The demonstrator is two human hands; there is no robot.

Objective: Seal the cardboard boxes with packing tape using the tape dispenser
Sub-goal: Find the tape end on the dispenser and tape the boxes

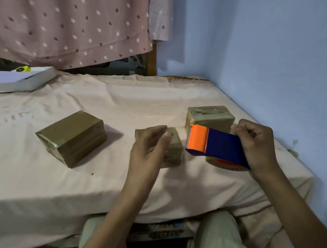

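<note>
Three small brown cardboard boxes stand on a cloth-covered table (86, 184). The left box (70, 138) is wrapped in shiny brown tape. The middle box (174, 148) sits partly behind my left hand (149, 149), whose fingers hover relaxed over its near side; contact is unclear. The right box (209, 117) has tape across its top. My right hand (256, 147) grips a blue and orange tape dispenser (215, 145), held above the table between the middle and right boxes, with the tape roll (223, 163) underneath.
A white box (22, 80) with a yellow object on it lies at the table's far left corner. A dotted pink curtain (68, 30) hangs behind. A blue wall (269, 61) runs close along the table's right edge. My knees are under the near edge.
</note>
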